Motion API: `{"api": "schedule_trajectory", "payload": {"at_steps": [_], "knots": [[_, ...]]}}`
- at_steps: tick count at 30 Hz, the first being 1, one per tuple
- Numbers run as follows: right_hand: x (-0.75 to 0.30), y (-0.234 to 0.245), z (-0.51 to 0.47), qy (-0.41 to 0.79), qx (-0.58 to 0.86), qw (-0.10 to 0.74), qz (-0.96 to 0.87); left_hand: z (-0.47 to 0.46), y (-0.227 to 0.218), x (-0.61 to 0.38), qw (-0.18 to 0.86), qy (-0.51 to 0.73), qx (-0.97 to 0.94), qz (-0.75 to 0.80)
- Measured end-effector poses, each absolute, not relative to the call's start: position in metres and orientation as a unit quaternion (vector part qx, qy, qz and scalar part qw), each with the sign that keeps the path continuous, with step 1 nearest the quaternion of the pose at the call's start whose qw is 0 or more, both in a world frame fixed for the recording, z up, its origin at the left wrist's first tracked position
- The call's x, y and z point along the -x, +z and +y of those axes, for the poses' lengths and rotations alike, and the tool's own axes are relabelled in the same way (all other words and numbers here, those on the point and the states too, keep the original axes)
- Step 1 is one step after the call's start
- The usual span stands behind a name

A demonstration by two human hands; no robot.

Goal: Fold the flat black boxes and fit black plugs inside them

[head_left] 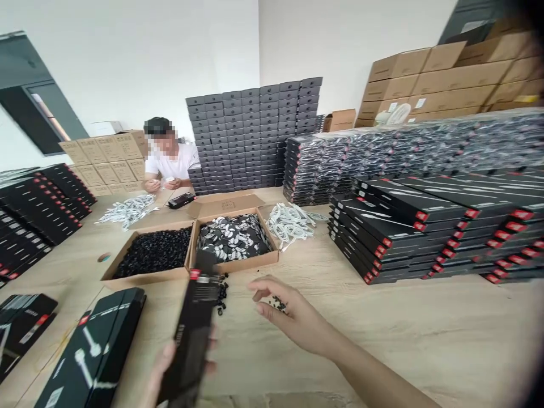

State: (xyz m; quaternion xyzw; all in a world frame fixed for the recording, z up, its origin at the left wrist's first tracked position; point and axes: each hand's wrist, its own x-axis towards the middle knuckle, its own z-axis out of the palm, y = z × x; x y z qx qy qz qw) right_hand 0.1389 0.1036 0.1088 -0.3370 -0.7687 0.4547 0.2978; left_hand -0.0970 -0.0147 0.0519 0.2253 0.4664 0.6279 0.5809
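My left hand point(165, 362) grips a long, slim black box point(191, 334) with a small red mark, held up and tilted above the table; motion blurs it a little. To the right, my right hand point(284, 309) hovers with thumb and curved fingers apart and nothing visible between them. Around its palm lie tiny dark bits point(278, 303) on the table. Just past the held box is a scatter of small black pieces point(221, 294). Beyond it stand a carton tray of small black parts point(155, 252) and an open carton of black and white discs point(233, 238).
Stacked black boxes point(395, 226) fill the right side; more black boxes point(91, 351) lie at left. Bundles of white cables point(291, 224) flank the cartons. Across the table a person point(170, 161) in a white top handles something small. Grey boxes point(255, 136) are piled behind.
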Motion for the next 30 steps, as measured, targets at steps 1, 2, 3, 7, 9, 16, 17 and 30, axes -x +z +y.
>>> {"api": "schedule_trajectory", "payload": {"at_steps": [1, 2, 3, 7, 9, 16, 17, 30], "knots": [[-0.133, 0.111, 0.102, 0.453, 0.342, 0.319, -0.759, -0.011, 0.051, 0.086, 0.653, 0.588, -0.208, 0.429], [-0.129, 0.113, 0.101, 0.454, 0.349, 0.329, -0.751, -0.009, 0.049, 0.074, 0.706, 0.562, -0.192, 0.386], [-0.127, 0.114, 0.101, 0.459, 0.355, 0.329, -0.745, -0.008, 0.047, 0.063, 0.751, 0.534, -0.171, 0.348], [-0.127, 0.113, 0.106, 0.484, 0.374, 0.285, -0.738, -0.015, 0.036, 0.038, 0.820, 0.486, -0.116, 0.279], [-0.128, 0.111, 0.109, 0.488, 0.372, 0.276, -0.740, -0.016, 0.030, 0.036, 0.796, 0.515, -0.142, 0.285], [-0.121, 0.102, 0.106, 0.516, 0.373, 0.320, -0.702, 0.007, 0.027, 0.032, 0.676, 0.566, -0.291, 0.372], [-0.120, 0.102, 0.106, 0.518, 0.377, 0.332, -0.692, 0.009, 0.028, 0.030, 0.652, 0.580, -0.290, 0.394], [-0.111, 0.056, 0.115, 0.656, 0.348, 0.103, -0.662, 0.026, 0.017, 0.024, 0.514, 0.675, -0.082, 0.523]]}}
